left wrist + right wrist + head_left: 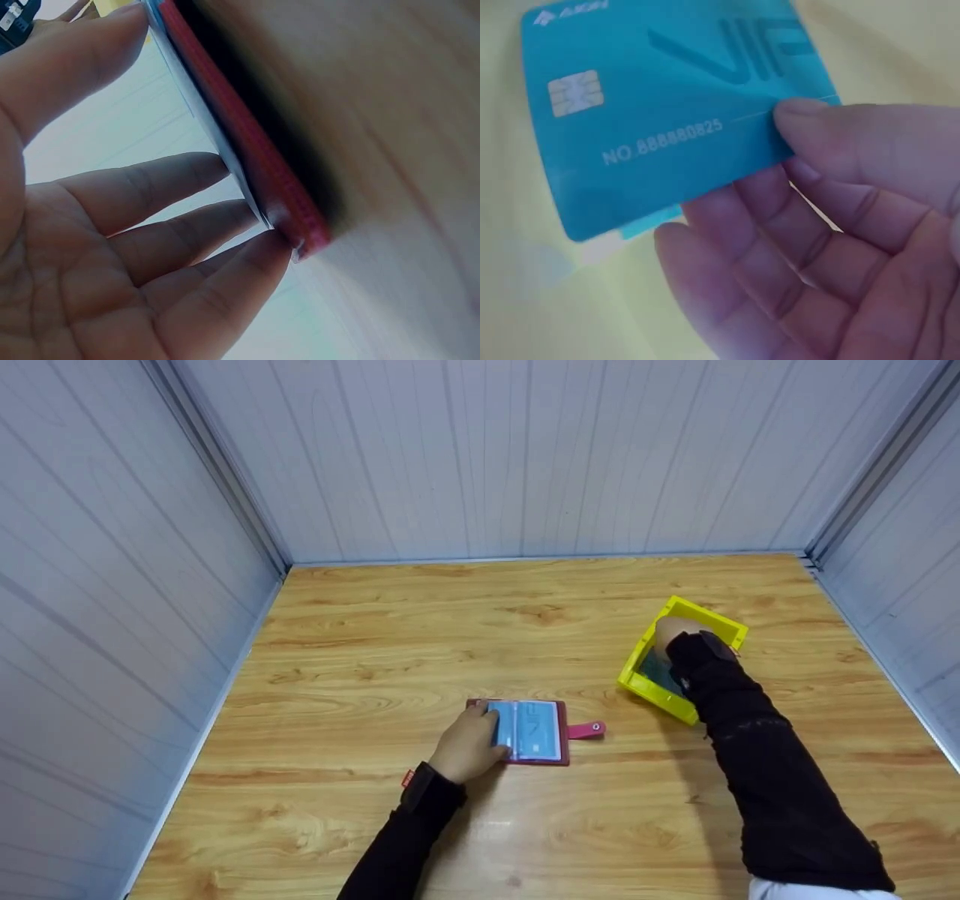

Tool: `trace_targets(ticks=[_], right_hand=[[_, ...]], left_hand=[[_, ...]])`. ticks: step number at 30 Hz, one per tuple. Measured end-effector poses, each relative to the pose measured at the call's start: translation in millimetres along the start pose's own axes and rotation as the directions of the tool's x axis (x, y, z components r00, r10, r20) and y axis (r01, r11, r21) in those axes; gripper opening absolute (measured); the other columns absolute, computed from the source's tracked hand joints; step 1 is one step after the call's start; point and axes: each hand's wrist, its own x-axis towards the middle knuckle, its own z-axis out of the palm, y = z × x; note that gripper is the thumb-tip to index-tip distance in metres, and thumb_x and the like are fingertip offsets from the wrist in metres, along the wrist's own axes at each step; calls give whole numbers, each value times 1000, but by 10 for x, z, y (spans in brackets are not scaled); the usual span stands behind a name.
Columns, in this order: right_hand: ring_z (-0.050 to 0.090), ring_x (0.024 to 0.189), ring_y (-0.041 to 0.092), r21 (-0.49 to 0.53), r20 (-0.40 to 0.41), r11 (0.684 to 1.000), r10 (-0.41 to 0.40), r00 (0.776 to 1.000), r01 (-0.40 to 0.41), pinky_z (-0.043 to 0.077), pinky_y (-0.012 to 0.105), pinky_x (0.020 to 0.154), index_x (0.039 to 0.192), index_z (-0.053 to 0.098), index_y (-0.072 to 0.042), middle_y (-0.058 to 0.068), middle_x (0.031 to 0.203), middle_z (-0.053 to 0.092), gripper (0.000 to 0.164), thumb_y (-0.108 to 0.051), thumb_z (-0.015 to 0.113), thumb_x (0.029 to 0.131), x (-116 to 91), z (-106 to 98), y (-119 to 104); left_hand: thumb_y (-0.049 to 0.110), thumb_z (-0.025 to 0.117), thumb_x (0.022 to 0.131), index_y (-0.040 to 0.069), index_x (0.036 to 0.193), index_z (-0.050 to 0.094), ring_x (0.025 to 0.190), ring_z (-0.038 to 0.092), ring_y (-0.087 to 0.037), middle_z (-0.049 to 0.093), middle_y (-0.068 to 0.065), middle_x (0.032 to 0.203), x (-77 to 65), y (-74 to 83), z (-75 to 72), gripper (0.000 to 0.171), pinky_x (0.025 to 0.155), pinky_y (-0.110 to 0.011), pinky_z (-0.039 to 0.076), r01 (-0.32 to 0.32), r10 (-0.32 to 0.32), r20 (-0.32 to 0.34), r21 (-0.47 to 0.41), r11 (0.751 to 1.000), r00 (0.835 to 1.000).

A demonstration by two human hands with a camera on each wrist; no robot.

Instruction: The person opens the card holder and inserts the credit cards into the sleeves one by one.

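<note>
A red card holder [564,735] lies spread on the table, blue cards showing through its clear sleeves and a pink snap strap [586,730] out to the right. My left hand [469,744] rests on its left side. In the left wrist view the fairly straight fingers [187,176] touch the sleeve and the red cover's edge [247,135]. My right hand [675,634] reaches into a yellow bin [637,685]. Its thumb and fingers pinch a blue VIP card [660,127] with a chip, seen in the right wrist view. Another light-blue piece [651,222] shows below that card.
The wood-grain table [360,660] is bounded by white panel walls [480,457] at the back and both sides. The yellow bin stands back right of the card holder, with wood surface between them.
</note>
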Motion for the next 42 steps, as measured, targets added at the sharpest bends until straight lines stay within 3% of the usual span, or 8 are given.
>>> trace_targets(ticks=[11, 18, 23, 27, 29, 32, 38, 42], right_hand=[[45, 71, 26, 79, -28, 996, -28, 999, 30, 36, 32, 61, 92, 57, 6, 20, 89, 57, 13, 3, 44, 89, -159, -255, 7], [32, 53, 17, 117, -123, 992, -42, 992, 56, 30, 28, 51, 63, 39, -11, 2, 60, 33, 25, 3, 41, 84, -274, -426, 39], [16, 50, 11, 177, -187, 978, -82, 979, 115, 19, 25, 48, 58, 28, -17, -4, 56, 18, 33, 0, 38, 84, -348, -492, 61], [25, 52, 15, 242, -266, 957, -94, 960, 161, 24, 29, 52, 66, 45, -9, 3, 58, 35, 24, -6, 40, 90, -396, -479, 10], [39, 57, 19, 292, -299, 938, -98, 949, 189, 33, 33, 57, 86, 60, 1, 15, 72, 55, 22, -10, 42, 93, -413, -443, -45], [53, 74, 24, 364, -342, 899, -116, 933, 245, 42, 35, 69, 118, 61, 7, 25, 104, 64, 36, -15, 45, 96, -421, -359, -144], [57, 78, 18, 567, -336, 754, -155, 929, 332, 52, 26, 68, 117, 61, 4, 17, 103, 61, 30, -16, 48, 98, -395, -99, -354], [58, 76, 17, 664, -302, 668, -169, 938, 334, 57, 30, 68, 114, 57, 3, 15, 101, 58, 26, -16, 49, 99, -360, 161, -473]], left_hand=[[25, 75, 84, -9, 132, 55, 131, 49, -39, 49, -29, 142, 16, 7, -2, 62, 110, -46, 41, 14, -14, 9, 0, 1000, 1000], [24, 75, 83, -9, 130, 56, 130, 51, -39, 50, -28, 141, 10, 1, -1, 60, 109, -46, 42, 8, -8, 3, 6, 1000, 1000], [24, 76, 83, -9, 129, 57, 128, 52, -38, 51, -29, 139, 11, -2, 6, 59, 108, -45, 42, 1, -1, -3, 8, 1000, 1000], [24, 75, 83, -9, 128, 58, 128, 52, -38, 51, -29, 139, 14, -6, 5, 59, 108, -45, 42, 0, 0, -10, 6, 1000, 1000], [23, 75, 83, -9, 129, 57, 128, 52, -39, 51, -29, 139, 14, -8, 2, 59, 109, -45, 42, 3, -3, -9, 6, 1000, 1000], [24, 75, 83, -10, 129, 57, 130, 50, -39, 50, -29, 140, 6, -13, -2, 60, 110, -45, 41, 1, -1, -6, 2, 1000, 1000], [24, 75, 84, -10, 132, 55, 133, 48, -40, 48, -30, 142, -4, -13, -7, 61, 111, -46, 39, 2, -2, 6, -8, 1000, 1000], [24, 74, 84, -10, 132, 54, 133, 48, -40, 48, -29, 142, -7, -4, -8, 62, 111, -46, 39, 3, -3, 8, -7, 1000, 1000]])
